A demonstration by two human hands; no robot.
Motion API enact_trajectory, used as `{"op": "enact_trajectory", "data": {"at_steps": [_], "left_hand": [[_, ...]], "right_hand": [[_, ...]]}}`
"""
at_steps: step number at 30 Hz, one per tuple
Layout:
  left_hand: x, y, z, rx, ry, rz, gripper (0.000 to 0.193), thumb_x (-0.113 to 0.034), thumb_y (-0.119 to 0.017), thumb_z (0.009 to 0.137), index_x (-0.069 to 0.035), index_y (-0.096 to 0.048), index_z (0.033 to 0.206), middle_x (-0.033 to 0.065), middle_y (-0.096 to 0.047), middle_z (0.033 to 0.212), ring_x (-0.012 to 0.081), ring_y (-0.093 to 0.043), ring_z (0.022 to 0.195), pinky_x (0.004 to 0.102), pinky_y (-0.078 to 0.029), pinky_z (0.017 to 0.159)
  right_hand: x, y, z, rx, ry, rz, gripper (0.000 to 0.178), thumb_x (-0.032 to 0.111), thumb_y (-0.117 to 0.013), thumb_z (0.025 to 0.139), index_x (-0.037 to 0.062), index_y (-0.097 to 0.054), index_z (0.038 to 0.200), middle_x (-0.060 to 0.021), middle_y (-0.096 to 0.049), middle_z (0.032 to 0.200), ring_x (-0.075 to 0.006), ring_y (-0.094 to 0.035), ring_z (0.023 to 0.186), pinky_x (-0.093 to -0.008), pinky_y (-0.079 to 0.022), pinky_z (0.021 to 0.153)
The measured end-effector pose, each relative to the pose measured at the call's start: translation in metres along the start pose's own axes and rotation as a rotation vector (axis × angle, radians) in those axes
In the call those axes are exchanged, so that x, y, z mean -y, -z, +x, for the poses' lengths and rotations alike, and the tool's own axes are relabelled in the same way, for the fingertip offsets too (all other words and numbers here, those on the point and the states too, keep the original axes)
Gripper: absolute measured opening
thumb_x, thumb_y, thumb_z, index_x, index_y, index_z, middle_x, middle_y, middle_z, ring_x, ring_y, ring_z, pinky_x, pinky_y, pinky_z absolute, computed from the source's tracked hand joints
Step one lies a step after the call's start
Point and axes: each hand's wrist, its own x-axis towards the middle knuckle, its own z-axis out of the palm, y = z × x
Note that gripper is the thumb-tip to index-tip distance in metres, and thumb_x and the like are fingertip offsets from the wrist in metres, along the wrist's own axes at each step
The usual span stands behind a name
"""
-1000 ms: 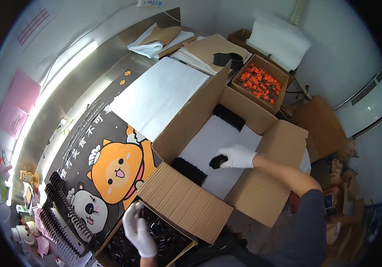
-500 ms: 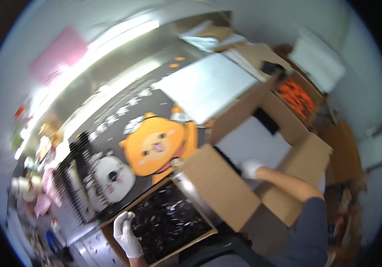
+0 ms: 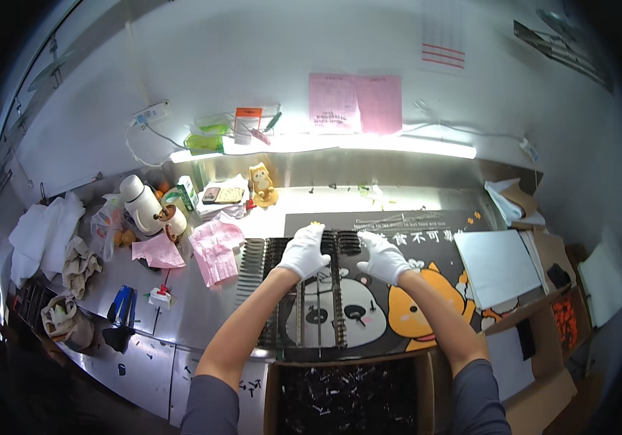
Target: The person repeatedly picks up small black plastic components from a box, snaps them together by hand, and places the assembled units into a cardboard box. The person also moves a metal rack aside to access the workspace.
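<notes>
Mat lettering: the dark mat (image 3: 336,217) on the desk (image 3: 202,312) carries a row of large pale characters and a smaller line beyond them, toward its far edge; the right hand (image 3: 385,261) crosses near the row's left end.
Wall sheets: the pink sheets (image 3: 380,105) bear dark lines of writing, too small to make out; a pale sheet (image 3: 443,36) with red stripes is farther right, cut off at the top.
Hidden parts: the left hand (image 3: 304,254) covers part of the rack's far end; the near cardboard box (image 3: 425,391) is cut off at the bottom edge.
Rack: black, with long straight rails and close rows of dark teeth, lying over the panda on the mat's left part, just beyond the near box; rack (image 3: 338,312).
Black pieces: a short, tightly ridged dark group, black pieces (image 3: 349,243), at the rack's far right, between the hands.
Hands: white-gloved, apart from each other; the left over the rack, the right beside the black pieces; I cannot tell whether either grips.
</notes>
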Motion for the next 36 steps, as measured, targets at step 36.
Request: {"op": "enact_trajectory", "data": {"at_steps": [36], "left_hand": [[0.024, -0.025, 0.040, 0.905, 0.447, -0.140, 0.039, -0.031, -0.051, 0.091, 0.000, -0.061, 0.112, 0.0174, -0.070, 0.083, 0.0298, -0.069, 0.071, 0.0385, -0.054, 0.076]], "right_hand": [[-0.017, -0.093, 0.053, 0.058, -0.057, 0.061, 0.037, 0.035, -0.057, 0.091, 0.0105, -0.058, 0.118, -0.0199, -0.068, 0.080, -0.0362, -0.067, 0.075, -0.0420, -0.054, 0.070]]}}
